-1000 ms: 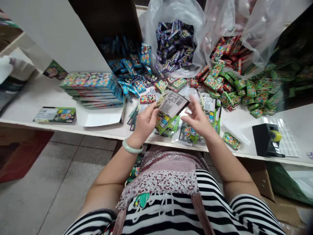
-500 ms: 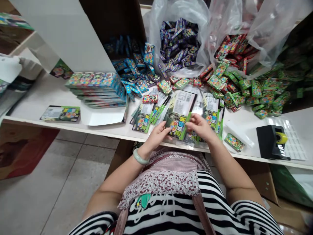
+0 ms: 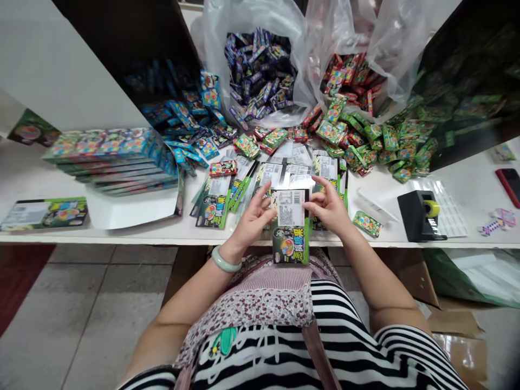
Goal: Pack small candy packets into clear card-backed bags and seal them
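Observation:
A flat black-and-green printed packet with a white label panel and barcode is held upright in front of me, its lower end over the table's front edge. My left hand pinches its left side, thumb at the edge and index finger raised. At the right edge, my right hand has its fingertips closed on the packet, the index finger stretched above. Behind lie more such flat packets in an overlapping spread. A small red box rests on top of them.
Stacked small boxes stand in a white tray at left. Loose blue boxes, a clear bag of purple boxes, red boxes and green boxes line the back. A tape dispenser stands at right.
The packet has come down and toward me, now upright and overhanging the table edge. My fingers have moved up to its sides. The view has shifted right.

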Demonstrator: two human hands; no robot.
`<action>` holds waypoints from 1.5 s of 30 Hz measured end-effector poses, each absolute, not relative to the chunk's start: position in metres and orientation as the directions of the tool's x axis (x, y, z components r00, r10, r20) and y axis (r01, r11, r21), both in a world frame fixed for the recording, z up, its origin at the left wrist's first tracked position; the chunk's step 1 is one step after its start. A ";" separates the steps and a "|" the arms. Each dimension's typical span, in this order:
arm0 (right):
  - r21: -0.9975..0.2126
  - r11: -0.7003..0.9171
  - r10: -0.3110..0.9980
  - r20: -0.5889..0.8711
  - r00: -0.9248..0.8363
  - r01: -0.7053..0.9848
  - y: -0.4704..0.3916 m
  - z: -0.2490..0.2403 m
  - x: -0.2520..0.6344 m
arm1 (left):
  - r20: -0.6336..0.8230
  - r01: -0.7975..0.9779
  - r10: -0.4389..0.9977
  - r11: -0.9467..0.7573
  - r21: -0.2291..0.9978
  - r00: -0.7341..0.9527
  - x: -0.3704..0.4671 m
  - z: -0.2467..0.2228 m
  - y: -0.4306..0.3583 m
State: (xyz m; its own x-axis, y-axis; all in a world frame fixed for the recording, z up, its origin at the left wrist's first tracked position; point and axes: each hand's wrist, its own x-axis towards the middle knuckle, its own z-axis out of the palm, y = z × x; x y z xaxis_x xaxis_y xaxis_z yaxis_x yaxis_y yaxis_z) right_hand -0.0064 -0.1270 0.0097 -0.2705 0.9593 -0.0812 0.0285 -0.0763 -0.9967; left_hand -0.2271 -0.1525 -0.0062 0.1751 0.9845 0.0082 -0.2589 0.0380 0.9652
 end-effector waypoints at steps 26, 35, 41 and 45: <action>-0.939 0.254 0.892 0.134 -0.432 0.233 -0.129 0.054 -0.014 | 0.129 -0.034 0.988 -0.126 0.991 0.091 -0.234 0.044 -0.156; -0.983 -0.014 0.863 -0.106 -0.494 0.185 -0.113 0.068 -0.021 | 0.066 -0.039 0.995 -0.064 0.997 0.070 -0.233 0.052 -0.150; -0.908 0.338 0.825 0.160 -0.542 0.247 -0.130 0.070 -0.017 | 0.145 -0.027 0.974 -0.142 0.989 0.176 -0.244 0.046 -0.163; -0.816 0.503 0.789 0.298 -0.537 0.286 -0.138 0.058 -0.016 | 0.124 -0.031 0.976 -0.121 0.992 0.180 -0.243 0.038 -0.163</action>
